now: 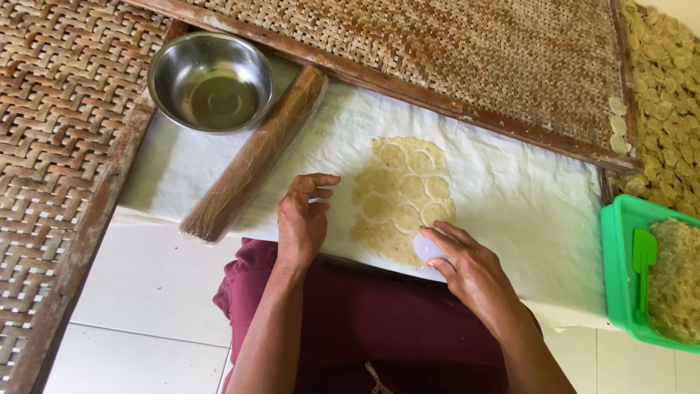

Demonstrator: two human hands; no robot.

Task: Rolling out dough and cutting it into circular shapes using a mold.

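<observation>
A thin sheet of pale yellow dough (pixel 399 195) lies on a white plastic sheet (pixel 525 197), marked with several round cut circles. My right hand (pixel 467 266) presses a small white round cutter (pixel 425 248) onto the sheet's near edge. Just left of the dough, my left hand (pixel 302 219) rests on the plastic with its fingers curled and apart, holding nothing.
A plastic-wrapped wooden rolling pin (pixel 255 157) lies diagonally at the left, beside a steel bowl (pixel 211 80). Woven bamboo trays (pixel 452 51) sit behind and at the left. A green tub (pixel 620 270) with dough and a green spatula (pixel 643 270) stands right. Dried rounds (pixel 667 87) cover the far right.
</observation>
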